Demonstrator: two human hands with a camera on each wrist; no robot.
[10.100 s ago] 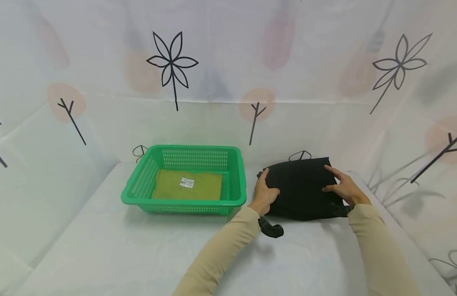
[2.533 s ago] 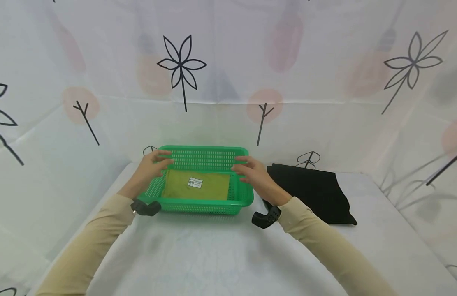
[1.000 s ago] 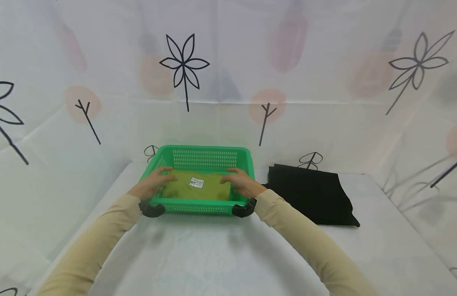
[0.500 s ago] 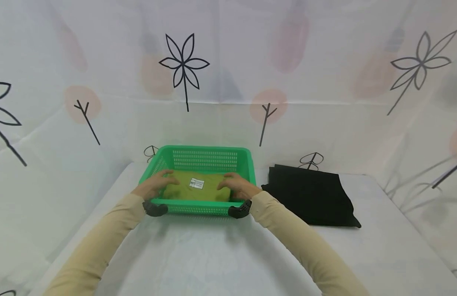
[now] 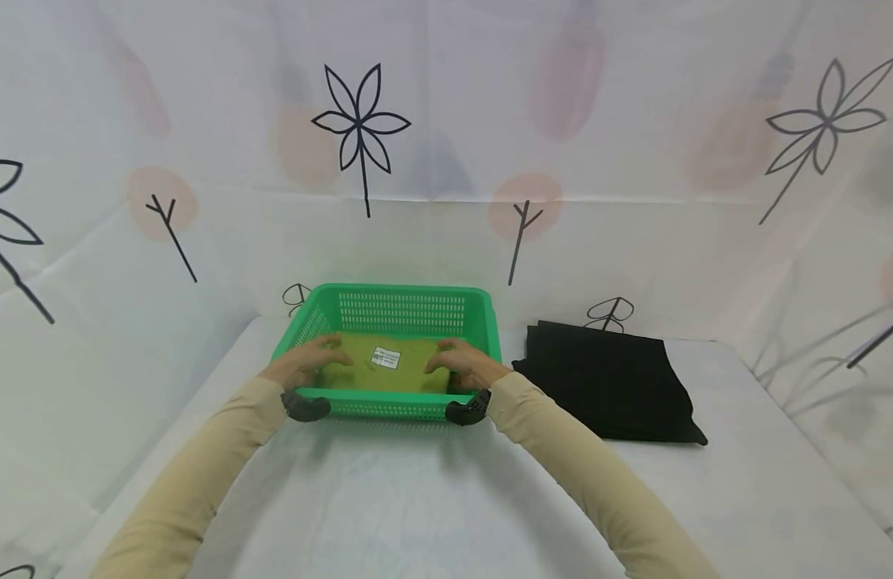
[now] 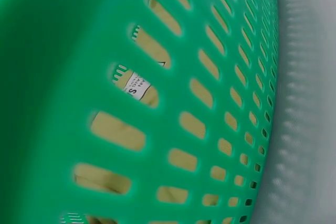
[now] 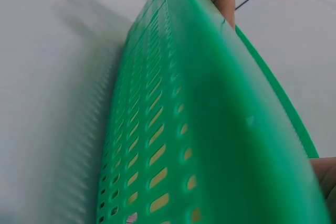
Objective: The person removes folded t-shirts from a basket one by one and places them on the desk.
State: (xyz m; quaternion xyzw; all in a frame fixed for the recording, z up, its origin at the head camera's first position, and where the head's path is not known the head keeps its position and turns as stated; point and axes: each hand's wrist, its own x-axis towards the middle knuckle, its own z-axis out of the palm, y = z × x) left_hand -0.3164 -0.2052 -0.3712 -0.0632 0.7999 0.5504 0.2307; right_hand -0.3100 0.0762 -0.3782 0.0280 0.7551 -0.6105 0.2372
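Left hand and right hand meet opposite ends of a yellow-green cloth, fingers bent; watching remotely, I cannot tell whether they grip it; it lies label-up inside a green basket; black fabric lies rightward on the white-covered table.

Basket coloured solid green, walls patterned with slotted rows, fabric coloured olive yellow, label marked in dark print on white, cloth coloured plain black, white backdrop printed with black line flowers and faint pink patches, sleeves coloured beige
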